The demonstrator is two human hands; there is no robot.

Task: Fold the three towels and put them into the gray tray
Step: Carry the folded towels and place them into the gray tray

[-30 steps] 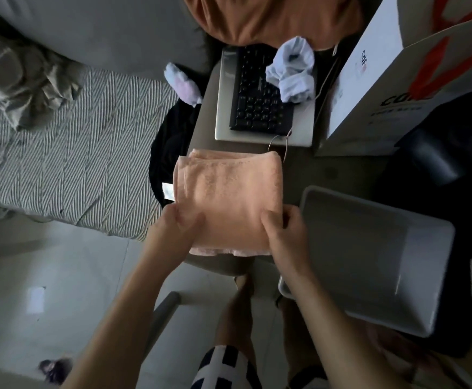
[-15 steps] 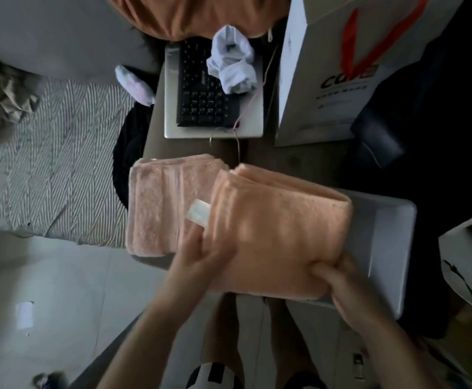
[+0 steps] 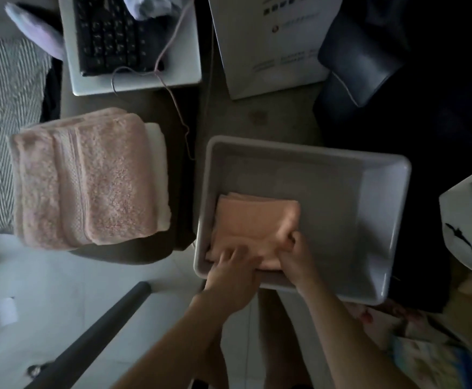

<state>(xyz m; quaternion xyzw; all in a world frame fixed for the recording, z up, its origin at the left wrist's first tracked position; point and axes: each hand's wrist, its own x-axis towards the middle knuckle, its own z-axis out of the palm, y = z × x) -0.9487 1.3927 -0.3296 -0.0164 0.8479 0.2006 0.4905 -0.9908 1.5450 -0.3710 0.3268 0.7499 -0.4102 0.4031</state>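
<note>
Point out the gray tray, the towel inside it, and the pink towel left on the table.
gray tray (image 3: 380, 197): head view, bare inner wall.
towel in tray (image 3: 254, 217): head view, top face.
pink towel on table (image 3: 89, 178): head view, top fold.

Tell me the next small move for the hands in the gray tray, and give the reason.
Probably let go and lift both hands out. The folded peach towel already lies flat in the near-left corner of the gray plastic tray, with the left hand and right hand on its near edge. The pink folded towel waits outside on a white one.
</note>
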